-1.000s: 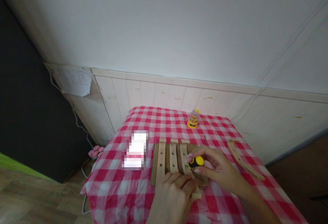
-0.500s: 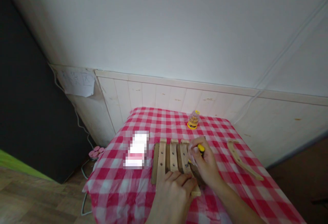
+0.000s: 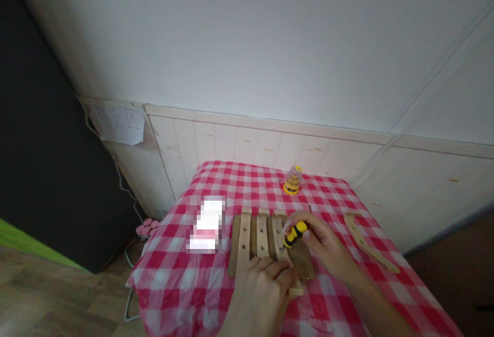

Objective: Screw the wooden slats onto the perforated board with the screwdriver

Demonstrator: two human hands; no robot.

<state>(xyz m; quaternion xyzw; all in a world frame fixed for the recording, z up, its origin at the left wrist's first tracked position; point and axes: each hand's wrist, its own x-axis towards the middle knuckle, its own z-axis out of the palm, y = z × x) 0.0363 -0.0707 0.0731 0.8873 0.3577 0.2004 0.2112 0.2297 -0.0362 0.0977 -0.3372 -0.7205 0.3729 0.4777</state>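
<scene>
A wooden board [image 3: 307,265] lies on the table, with curved wooden slats [image 3: 261,234] set across it and dark screws in them. My left hand [image 3: 266,285] is closed over the lower part of the rightmost slat [image 3: 278,228], holding it against the board. In my right hand [image 3: 322,242] is a short yellow-and-black screwdriver [image 3: 296,233]. Its handle is tilted, and its lower end is close to a screw in that slat. The tip is too small to make out. Fingers wrap the handle from above and the side.
A clear case with yellow ends [image 3: 293,180] stands at the back of the table. Another curved wooden slat [image 3: 368,244] lies to the right. A blurred-out white rectangle [image 3: 207,225] is at left. The table wears a red-and-white checked cloth [image 3: 173,275] and meets the wall behind.
My right hand has opened out to the right around the screwdriver, so more of its handle and the board shows. My left hand stays in place.
</scene>
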